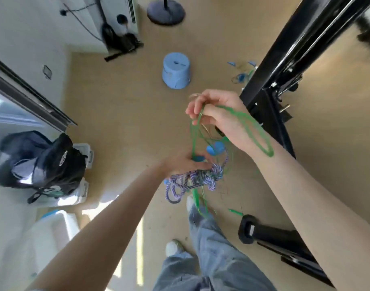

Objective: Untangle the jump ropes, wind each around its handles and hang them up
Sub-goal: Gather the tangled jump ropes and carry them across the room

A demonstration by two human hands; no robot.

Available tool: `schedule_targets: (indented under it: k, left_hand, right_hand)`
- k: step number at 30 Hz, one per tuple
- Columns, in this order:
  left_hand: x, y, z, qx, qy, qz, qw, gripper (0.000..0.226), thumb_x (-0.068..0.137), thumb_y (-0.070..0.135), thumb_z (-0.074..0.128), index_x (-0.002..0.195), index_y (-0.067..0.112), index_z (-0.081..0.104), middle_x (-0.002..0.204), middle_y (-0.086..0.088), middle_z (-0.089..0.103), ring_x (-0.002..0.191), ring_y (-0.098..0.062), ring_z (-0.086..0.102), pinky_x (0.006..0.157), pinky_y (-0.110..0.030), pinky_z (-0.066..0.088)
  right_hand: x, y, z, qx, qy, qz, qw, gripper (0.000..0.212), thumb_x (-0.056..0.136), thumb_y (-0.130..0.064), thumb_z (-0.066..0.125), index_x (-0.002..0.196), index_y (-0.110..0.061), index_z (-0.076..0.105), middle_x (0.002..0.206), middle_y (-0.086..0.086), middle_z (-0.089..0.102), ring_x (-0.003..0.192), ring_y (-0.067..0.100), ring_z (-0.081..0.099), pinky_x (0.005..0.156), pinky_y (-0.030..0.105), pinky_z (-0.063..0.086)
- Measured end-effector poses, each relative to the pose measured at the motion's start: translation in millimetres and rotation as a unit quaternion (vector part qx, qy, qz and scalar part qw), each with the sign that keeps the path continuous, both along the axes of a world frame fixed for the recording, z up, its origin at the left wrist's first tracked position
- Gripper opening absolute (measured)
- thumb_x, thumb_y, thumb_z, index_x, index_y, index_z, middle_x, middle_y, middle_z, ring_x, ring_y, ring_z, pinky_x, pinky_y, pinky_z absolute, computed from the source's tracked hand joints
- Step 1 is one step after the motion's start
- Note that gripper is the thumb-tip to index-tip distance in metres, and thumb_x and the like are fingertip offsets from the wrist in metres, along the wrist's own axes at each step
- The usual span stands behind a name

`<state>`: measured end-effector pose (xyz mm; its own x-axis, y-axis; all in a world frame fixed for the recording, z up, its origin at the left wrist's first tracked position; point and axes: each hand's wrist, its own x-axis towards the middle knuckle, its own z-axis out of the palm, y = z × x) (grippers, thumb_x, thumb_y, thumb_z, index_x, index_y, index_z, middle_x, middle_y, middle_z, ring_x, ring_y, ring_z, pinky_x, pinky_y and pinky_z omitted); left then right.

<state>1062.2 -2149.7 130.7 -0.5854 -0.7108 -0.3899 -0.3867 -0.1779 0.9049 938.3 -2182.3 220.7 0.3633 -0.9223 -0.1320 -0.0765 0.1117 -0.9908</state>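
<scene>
Two ropes knotted | my right hand [216, 114] pinches green rope [251, 131] | left hand [186, 164] grips purple rope [192, 179] | pulling hard may tighten tangle

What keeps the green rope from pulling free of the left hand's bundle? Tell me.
The green rope, pinched by the right hand, runs down into the purple braided rope knotted at the left hand; blue handles hang among the strands.

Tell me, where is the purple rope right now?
In the head view, the purple rope hangs bunched in the left hand, low in the middle, tangled with the green rope that the right hand lifts above it.
</scene>
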Motion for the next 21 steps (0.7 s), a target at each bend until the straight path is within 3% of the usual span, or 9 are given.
schedule_targets:
  k: [3, 5, 6, 8, 10, 13, 16, 19, 21]
  left_hand:
    - [30, -39, 2, 0.152, 0.081, 0.190, 0.967, 0.011, 0.091, 0.007, 0.052, 0.097, 0.002, 0.061, 0.085, -0.002, 0.066, 0.077, -0.009, 0.061, 0.076, -0.016, 0.047]
    - [49, -71, 4, 0.159, 0.114, 0.290, 0.937, 0.008, 0.090, 0.008, 0.053, 0.093, 0.008, 0.060, 0.077, 0.002, 0.068, 0.067, -0.007, 0.062, 0.063, -0.014, 0.049]
    - [53, -88, 5, 0.144, 0.109, 0.309, 0.934, 0.011, 0.089, 0.008, 0.055, 0.099, 0.010, 0.058, 0.083, 0.000, 0.066, 0.069, -0.007, 0.060, 0.062, -0.014, 0.048]
    - [52, -116, 4, 0.087, 0.057, 0.263, 0.959, 0.035, 0.084, 0.000, 0.061, 0.114, 0.013, 0.050, 0.102, -0.004, 0.058, 0.081, -0.009, 0.056, 0.071, -0.015, 0.047]
    - [39, -140, 0, 0.014, -0.031, 0.140, 0.990, 0.058, 0.077, -0.006, 0.066, 0.126, 0.014, 0.043, 0.114, -0.002, 0.050, 0.099, -0.012, 0.051, 0.087, -0.019, 0.043]
    - [12, -161, -5, 0.072, -0.112, 0.051, 0.990, 0.049, 0.077, 0.011, 0.072, 0.122, 0.011, 0.052, 0.117, -0.002, 0.054, 0.111, -0.017, 0.049, 0.101, -0.028, 0.039]
    - [5, -179, -10, 0.172, 0.016, 0.040, 0.984, 0.033, 0.085, 0.008, 0.062, 0.117, 0.012, 0.058, 0.127, -0.003, 0.059, 0.114, -0.015, 0.055, 0.098, -0.021, 0.044]
    - [47, -213, -3, 0.250, 0.127, 0.173, 0.944, 0.017, 0.085, 0.007, 0.057, 0.099, 0.013, 0.063, 0.095, -0.001, 0.072, 0.085, -0.012, 0.068, 0.073, -0.020, 0.054]
    - [87, -247, 2, 0.251, 0.171, 0.304, 0.903, 0.012, 0.078, 0.011, 0.061, 0.090, 0.009, 0.062, 0.075, -0.002, 0.072, 0.064, -0.011, 0.068, 0.059, -0.019, 0.054]
  right_hand:
    - [-35, -31, -32, 0.029, 0.106, -0.112, 0.988, 0.024, 0.086, 0.015, 0.039, 0.079, 0.003, 0.058, 0.085, 0.013, 0.059, 0.075, 0.012, 0.055, 0.073, 0.027, 0.051]
    - [-56, -49, -55, 0.081, 0.149, -0.084, 0.982, 0.016, 0.085, 0.012, 0.047, 0.090, 0.009, 0.062, 0.089, 0.006, 0.059, 0.086, 0.013, 0.055, 0.084, 0.029, 0.050]
    - [-62, -58, -65, 0.092, 0.164, -0.045, 0.981, 0.014, 0.084, 0.012, 0.050, 0.088, 0.009, 0.063, 0.097, 0.004, 0.058, 0.091, 0.010, 0.054, 0.089, 0.027, 0.047]
    - [-62, -81, -72, 0.106, 0.140, 0.036, 0.984, 0.013, 0.085, 0.010, 0.053, 0.093, 0.011, 0.063, 0.103, 0.001, 0.058, 0.090, 0.002, 0.056, 0.090, 0.017, 0.045]
    - [-48, -113, -67, 0.120, 0.070, 0.109, 0.984, 0.015, 0.087, 0.006, 0.052, 0.096, 0.005, 0.064, 0.090, -0.002, 0.064, 0.085, 0.001, 0.061, 0.083, 0.014, 0.047]
    - [-8, -154, -45, 0.161, -0.086, 0.178, 0.967, 0.019, 0.088, 0.005, 0.050, 0.077, -0.004, 0.063, 0.088, 0.008, 0.068, 0.084, 0.017, 0.067, 0.076, 0.023, 0.053]
    - [25, -199, -33, 0.131, -0.167, 0.073, 0.974, 0.027, 0.086, 0.014, 0.045, 0.070, -0.002, 0.059, 0.074, 0.008, 0.068, 0.074, 0.017, 0.068, 0.063, 0.023, 0.054]
    - [13, -255, -42, 0.098, -0.126, -0.101, 0.982, 0.023, 0.087, 0.014, 0.045, 0.078, -0.005, 0.055, 0.088, 0.010, 0.063, 0.084, 0.018, 0.062, 0.069, 0.026, 0.054]
    - [-3, -279, -61, 0.157, -0.039, -0.107, 0.981, 0.020, 0.088, 0.008, 0.048, 0.091, -0.008, 0.059, 0.103, 0.009, 0.061, 0.095, 0.019, 0.057, 0.077, 0.031, 0.054]
